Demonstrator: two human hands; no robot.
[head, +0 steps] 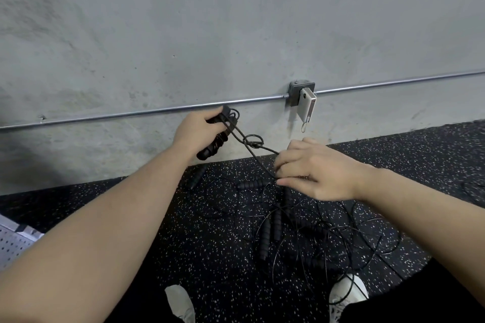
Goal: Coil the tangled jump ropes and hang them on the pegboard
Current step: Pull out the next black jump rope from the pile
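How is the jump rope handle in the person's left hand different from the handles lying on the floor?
The held handle is up in the air, gripped by the left hand, with cord wound around it; the floor handles lie loose on the speckled mat amid tangled cord. The held handle's cord runs taut with a knot to the right hand; the floor cords sprawl slack. All the handles are black and ribbed.

Left hand [195,131] gripping 2 handles [214,140], right hand [319,170] pinching knotted cord [253,143].
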